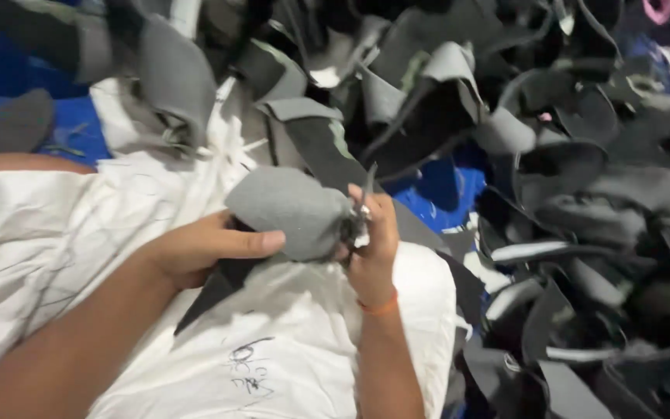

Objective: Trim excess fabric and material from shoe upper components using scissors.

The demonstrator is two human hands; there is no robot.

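Note:
My left hand (203, 248) grips a folded grey fabric piece (288, 209) with a black underside, thumb lying along its lower edge. My right hand (374, 233) is closed around small metal scissors (362, 209) at the right end of that grey piece, blades pointing up. An orange band circles my right wrist. Both hands rest over a white woven sack (296, 341) with dark handwriting on it.
A large heap of black and grey cut fabric pieces (568, 178) fills the right and top. Blue sheeting (436, 194) shows beneath it and at the upper left. More white sacking (40, 225) lies at the left.

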